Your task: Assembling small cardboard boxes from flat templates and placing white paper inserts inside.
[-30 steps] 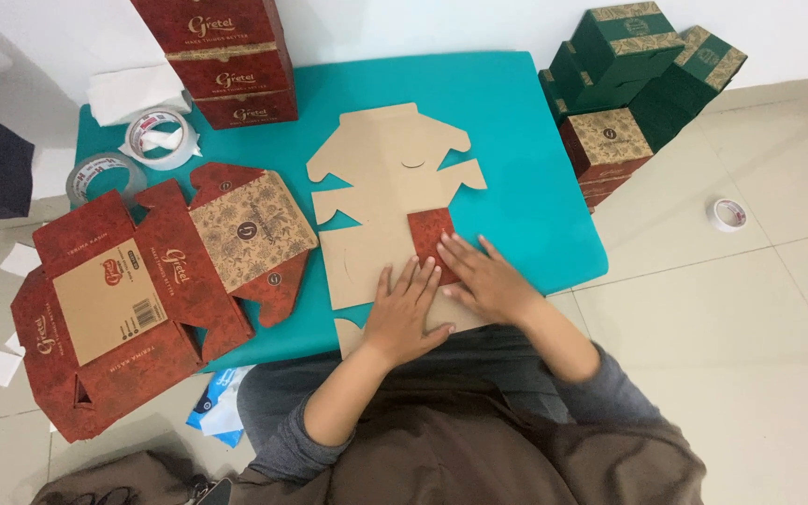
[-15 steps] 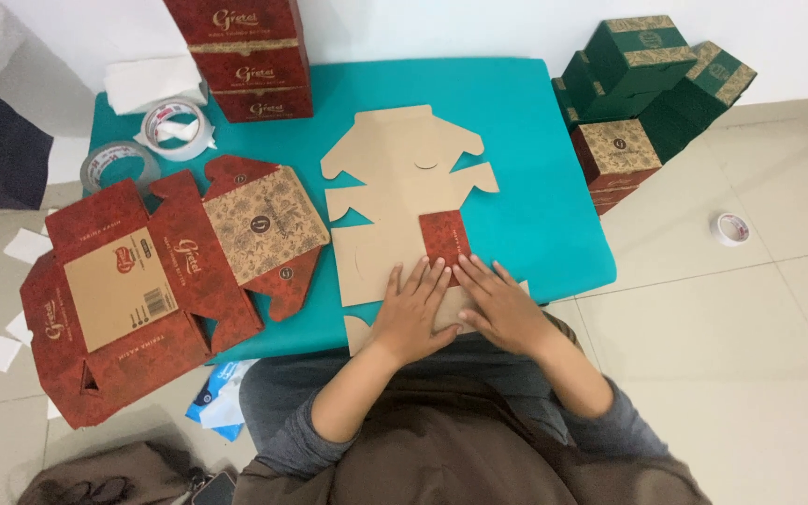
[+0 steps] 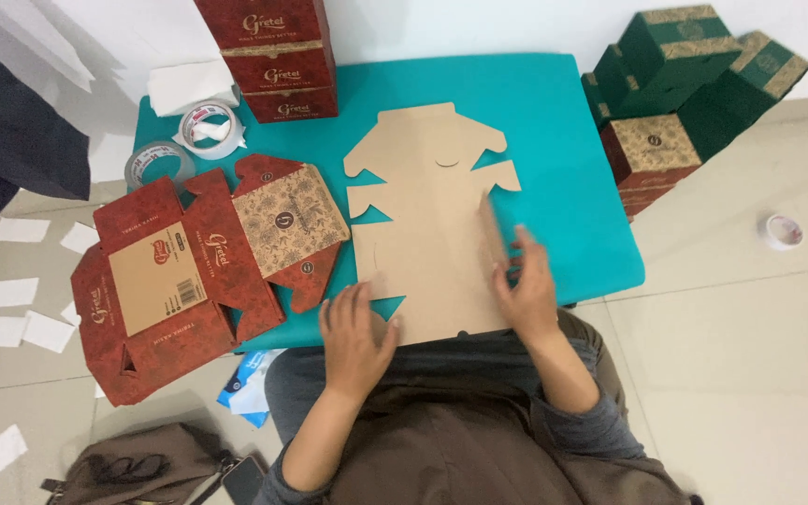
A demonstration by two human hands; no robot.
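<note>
Here, seen from the head camera, a flat brown cardboard cutout (image 3: 432,224) lies unprinted side up on the teal table (image 3: 563,112), its near edge hanging toward the person's lap. The left hand (image 3: 355,339) rests flat and open on the near left corner of the sheet, gripping nothing. The right hand (image 3: 524,288) presses at the right edge, where a narrow side flap (image 3: 491,226) stands raised along its crease; the fingers look loosely spread against it rather than clenched, though motion blur keeps me from telling whether they pinch the flap. Judging by that, the folding has barely begun: one flap is coming up, while the tabs at the far end and the left side still lie flat, and no walls are formed. To the left, touching nothing of the sheet, lies a pile of red printed cutouts (image 3: 198,271), partly over the table edge. Beyond them sit two tape rolls (image 3: 209,129) and a white paper pad (image 3: 189,86), with stacked red boxes (image 3: 278,58) at the far edge. Green boxes (image 3: 703,65) stand on the floor to the right, well apart. Nothing crowds the sheet itself.
</note>
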